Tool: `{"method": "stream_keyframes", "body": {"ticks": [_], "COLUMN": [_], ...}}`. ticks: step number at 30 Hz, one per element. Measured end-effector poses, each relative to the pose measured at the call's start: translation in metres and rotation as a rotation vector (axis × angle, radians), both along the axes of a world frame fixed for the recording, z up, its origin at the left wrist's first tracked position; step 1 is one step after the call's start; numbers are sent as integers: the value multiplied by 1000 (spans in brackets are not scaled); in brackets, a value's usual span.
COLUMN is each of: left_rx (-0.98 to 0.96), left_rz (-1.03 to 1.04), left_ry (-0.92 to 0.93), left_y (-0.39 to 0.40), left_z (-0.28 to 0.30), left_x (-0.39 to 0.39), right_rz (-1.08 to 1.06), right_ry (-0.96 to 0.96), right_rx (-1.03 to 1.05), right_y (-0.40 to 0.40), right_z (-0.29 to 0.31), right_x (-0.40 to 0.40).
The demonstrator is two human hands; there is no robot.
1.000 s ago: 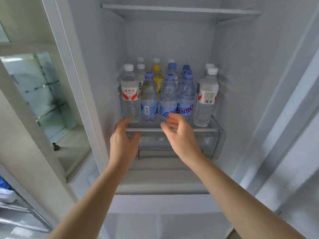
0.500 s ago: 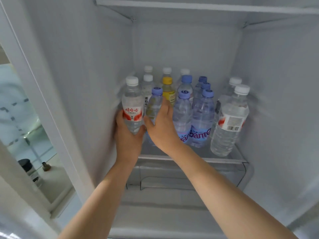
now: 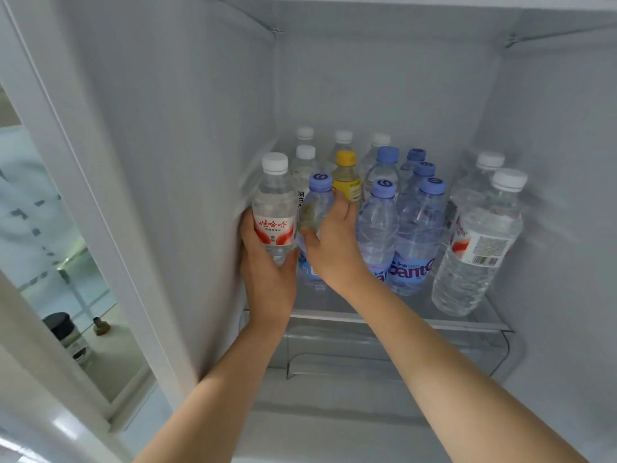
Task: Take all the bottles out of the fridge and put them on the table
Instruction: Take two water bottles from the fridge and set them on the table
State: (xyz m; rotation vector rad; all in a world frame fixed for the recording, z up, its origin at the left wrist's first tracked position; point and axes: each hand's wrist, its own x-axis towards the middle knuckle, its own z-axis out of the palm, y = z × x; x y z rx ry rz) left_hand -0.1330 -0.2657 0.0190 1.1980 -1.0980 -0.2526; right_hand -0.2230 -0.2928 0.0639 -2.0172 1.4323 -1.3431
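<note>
At the front-left corner of the glass fridge shelf (image 3: 394, 320), the left hand (image 3: 267, 272) is wrapped around the red-labelled, white-capped bottle (image 3: 274, 212) from below while the right hand (image 3: 334, 242) closes over the blue-capped bottle (image 3: 315, 208) just beside it, at its three o'clock; taking the two nearest bottles at once, one per hand, probably saves trips and opens a way to the rows behind. The remaining bottles stand upright and packed together from twelve to three o'clock of the hands, among them a yellow-capped bottle (image 3: 347, 175), inside a bare white compartment; no table is in view.
</note>
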Motion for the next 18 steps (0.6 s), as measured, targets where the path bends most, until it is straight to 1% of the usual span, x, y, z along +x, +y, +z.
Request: {"method": "stream_keyframes", "body": {"ticks": [4,7,9,12,18], "left_rx": [-3,9,42,27,42], "left_rz": [11,21,63,75,-28], "left_ry": [33,66,103,139,128], "left_y": [11,24,42,58,71], "left_z": [1,0,-7,-4,5], "left_x": [-4,-5,-8,-9,-12], "right_rz": [110,170,225,249,247], "right_ry": [3,3,4,-14,-111], "right_rx": [68,40,24,-31,-44], "right_y": [3,13,28,40,55], "right_z": [5,-2,-16,-17,-10], "right_x": [-13,-16,-15,-15,-38]}}
